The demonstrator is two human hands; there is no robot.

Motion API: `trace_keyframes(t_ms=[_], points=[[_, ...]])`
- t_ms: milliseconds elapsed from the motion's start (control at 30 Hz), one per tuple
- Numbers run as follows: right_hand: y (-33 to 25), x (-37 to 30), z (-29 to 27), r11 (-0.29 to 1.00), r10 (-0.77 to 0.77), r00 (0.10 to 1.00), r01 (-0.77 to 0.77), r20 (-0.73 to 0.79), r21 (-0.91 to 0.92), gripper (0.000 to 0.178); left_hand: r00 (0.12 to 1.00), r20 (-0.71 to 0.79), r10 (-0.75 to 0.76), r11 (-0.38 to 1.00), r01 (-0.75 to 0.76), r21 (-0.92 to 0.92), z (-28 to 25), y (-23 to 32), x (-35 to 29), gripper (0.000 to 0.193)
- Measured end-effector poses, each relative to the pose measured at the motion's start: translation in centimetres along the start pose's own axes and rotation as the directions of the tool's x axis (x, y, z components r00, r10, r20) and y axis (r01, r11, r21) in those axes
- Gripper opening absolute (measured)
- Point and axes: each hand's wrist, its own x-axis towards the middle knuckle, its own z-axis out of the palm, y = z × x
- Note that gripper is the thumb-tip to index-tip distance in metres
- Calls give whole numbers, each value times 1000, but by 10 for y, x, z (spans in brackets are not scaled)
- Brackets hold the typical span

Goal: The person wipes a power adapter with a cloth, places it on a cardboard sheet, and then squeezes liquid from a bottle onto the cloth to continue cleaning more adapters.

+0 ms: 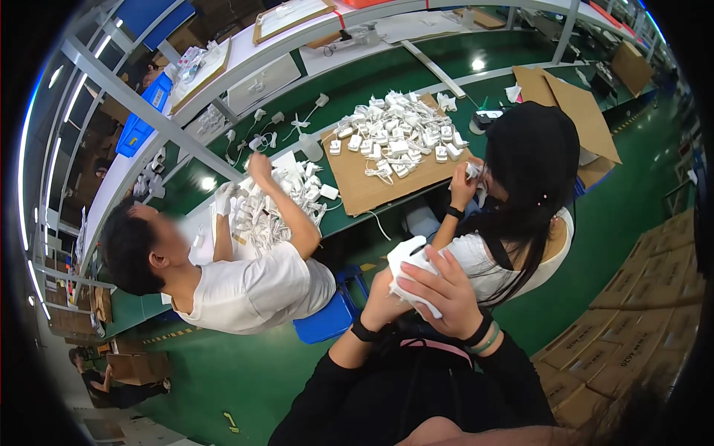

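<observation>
In front of my body my two hands come together at a white cloth piece that looks like a glove [407, 260]. My left hand [380, 301] is mostly hidden by it; only the bare back and wrist show, and its fingers are covered. My right hand [451, 291] lies over the cloth, fingers bent round it and pressing it against the left. A frayed-looking edge of the cloth shows below the right fingers. Beyond my hands, a seated person in a white top [513, 256] handles a small white item.
White adapters [398, 130] with cables lie heaped on a cardboard sheet [357, 186] on the green bench. To the left, another person [253, 290] works at a second heap [286, 201], on a blue stool [327, 320]. Stacked cartons [632, 297] stand at the right.
</observation>
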Motion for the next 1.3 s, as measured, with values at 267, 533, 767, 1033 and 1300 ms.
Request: trace_keyframes(t_ms=[267,533,767,1033,1300], points=[[-3,-4,8,997,51,999,-51,10,53,35,998,-27,58,991,-55,123,-1,-8,-5,51],[7,-25,1,836,381,914,-276,-141,474,39,989,-53,-139,971,147,189,-17,2,-8,44],[-7,5,17,988,78,997,-79,10,130,41,995,-20,101,959,-92,267,-6,8,-7,42],[-1,-13,23,968,126,992,-121,-8,218,41,996,-16,84,960,-76,270,-20,-6,-6,39],[8,-37,38,207,680,719,-375,143,904,40,973,-210,96,967,-41,253,-23,1,-1,36]])
